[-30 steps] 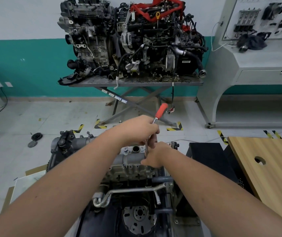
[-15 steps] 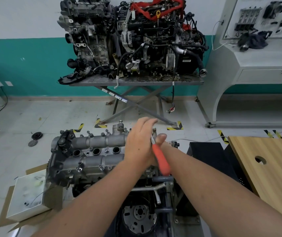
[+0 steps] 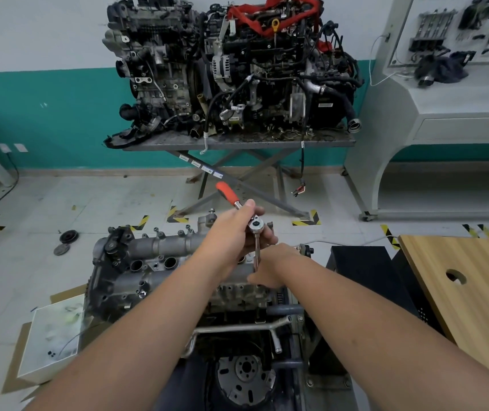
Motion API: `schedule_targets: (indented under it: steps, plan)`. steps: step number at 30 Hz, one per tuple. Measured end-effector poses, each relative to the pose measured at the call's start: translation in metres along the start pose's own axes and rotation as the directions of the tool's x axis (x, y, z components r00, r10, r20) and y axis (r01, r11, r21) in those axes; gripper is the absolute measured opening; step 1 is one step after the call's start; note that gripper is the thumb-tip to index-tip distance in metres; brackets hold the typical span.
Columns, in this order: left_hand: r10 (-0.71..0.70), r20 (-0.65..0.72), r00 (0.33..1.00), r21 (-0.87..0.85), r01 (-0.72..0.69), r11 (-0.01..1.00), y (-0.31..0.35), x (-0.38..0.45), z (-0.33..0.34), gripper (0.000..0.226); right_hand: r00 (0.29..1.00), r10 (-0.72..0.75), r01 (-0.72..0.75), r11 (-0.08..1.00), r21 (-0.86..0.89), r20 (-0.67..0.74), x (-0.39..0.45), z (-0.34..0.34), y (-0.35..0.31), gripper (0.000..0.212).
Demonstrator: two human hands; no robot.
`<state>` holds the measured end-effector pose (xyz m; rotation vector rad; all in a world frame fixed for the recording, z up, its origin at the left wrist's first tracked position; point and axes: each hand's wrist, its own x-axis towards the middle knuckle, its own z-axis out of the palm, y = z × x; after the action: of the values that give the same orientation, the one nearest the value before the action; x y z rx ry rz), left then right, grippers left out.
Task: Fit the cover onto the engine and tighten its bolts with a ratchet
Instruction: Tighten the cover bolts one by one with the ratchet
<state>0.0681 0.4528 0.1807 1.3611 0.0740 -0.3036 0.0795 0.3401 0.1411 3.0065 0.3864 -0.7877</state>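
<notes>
The ratchet [image 3: 255,225] is gripped near its head by the left hand [image 3: 233,229], handle now swung to upper centre. The extension is pinched by the right hand [image 3: 270,266] over the cover [image 3: 160,247], centre frame; tightening prob. continues.

Open floor [image 3: 59,203] left of engine [image 3: 148,262], prob.

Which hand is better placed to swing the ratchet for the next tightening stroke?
Left. The left hand already grips the ratchet just below its orange handle, near the head. The right hand is low on the extension bar, steadying it at the cover.
</notes>
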Motion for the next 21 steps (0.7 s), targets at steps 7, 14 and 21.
schedule_targets:
  steps: [7,14,21]
  plan:
    - [-0.040,0.127,0.991,0.110,0.026,0.994,0.010,-0.004,-0.006,0.042,0.998,-0.056,0.056,0.997,-0.049,-0.005,-0.002,0.000,-0.002,0.041]
    - [-0.131,0.201,0.971,0.290,0.069,0.955,0.022,-0.002,-0.010,0.035,0.997,-0.073,0.074,0.995,-0.070,0.020,-0.005,-0.001,-0.003,0.048]
    - [-0.185,0.156,0.970,0.612,0.052,0.789,0.039,0.003,0.001,0.030,0.996,-0.087,0.087,0.993,-0.078,0.006,-0.003,0.001,-0.002,0.047]
